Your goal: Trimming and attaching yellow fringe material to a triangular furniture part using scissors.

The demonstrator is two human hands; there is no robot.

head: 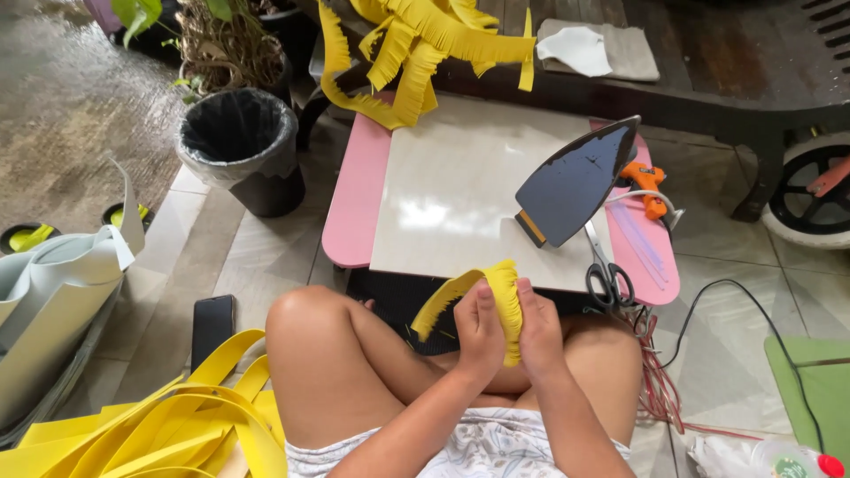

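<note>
**Fringed yellow strip being rolled between both hands**

The person is sitting cross-legged on the floor and working a fringed yellow foam strip [496, 296] in front of the low pink table [354, 204]. The part between the palms is looking already wound into a tight roll, while a loose tail is still sticking out to the left, so the rolling seems partly done. The left hand [478, 332] is clasping the roll from the left side and the right hand [538, 332] is pressing against it from the right, the roll standing upright between them, just above the knees. A pile of finished-looking fringed yellow pieces [416, 44] is lying at the far end of the table, and uncut yellow strips [168, 425] are waiting on the floor by the left knee. An upright iron [575, 181], scissors [606, 270] and an orange glue gun [646, 186] are resting on the table, well apart from the hands.
</note>
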